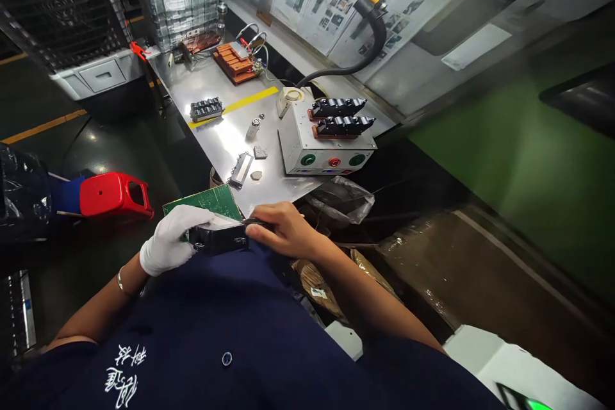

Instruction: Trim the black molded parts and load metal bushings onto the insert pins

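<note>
A person holds a black rectangular block with a pale top face [218, 243] in front of the body, both hands at it.
The white-gloved left hand [168, 240] grips the block's left end; the bare right hand [283, 229] has bent fingers at its right end, though whether they pinch the block or a separate dark item cannot be told. Just beyond the hands lies a scuffed green board [211, 200]; farther ahead, on a shiny metal table [211, 154], a white control box with round buttons [319, 147]; well left, a red plastic stool [108, 194].
</note>
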Demonstrator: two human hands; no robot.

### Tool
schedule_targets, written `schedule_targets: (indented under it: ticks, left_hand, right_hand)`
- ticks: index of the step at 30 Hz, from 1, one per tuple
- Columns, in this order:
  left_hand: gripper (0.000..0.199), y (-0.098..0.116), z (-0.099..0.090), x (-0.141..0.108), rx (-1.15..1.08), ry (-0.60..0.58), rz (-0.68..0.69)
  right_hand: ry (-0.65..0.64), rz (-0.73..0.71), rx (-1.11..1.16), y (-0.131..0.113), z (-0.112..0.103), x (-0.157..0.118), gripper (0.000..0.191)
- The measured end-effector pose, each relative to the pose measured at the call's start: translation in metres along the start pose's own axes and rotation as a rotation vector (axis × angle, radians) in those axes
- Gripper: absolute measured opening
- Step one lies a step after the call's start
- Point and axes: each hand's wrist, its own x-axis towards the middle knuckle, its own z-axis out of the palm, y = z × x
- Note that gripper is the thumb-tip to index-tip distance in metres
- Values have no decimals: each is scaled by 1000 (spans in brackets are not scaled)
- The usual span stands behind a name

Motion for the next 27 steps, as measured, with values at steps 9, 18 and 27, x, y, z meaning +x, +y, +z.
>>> schedule_targets:
  ticks: [9,18,27]
  left_hand:
    - [35,-5,1,2,-68,-4,-200]
    - [37,-11,5,-6,-52,67,-336]
    - [60,-16,4,-4,-481,36,-647]
  right_hand:
    - [18,-136,-73,2,-1,6,59]
    - [42,-58,-388,-7,-3,12,72]
    - [147,-124,-299,-7,1,16,69]
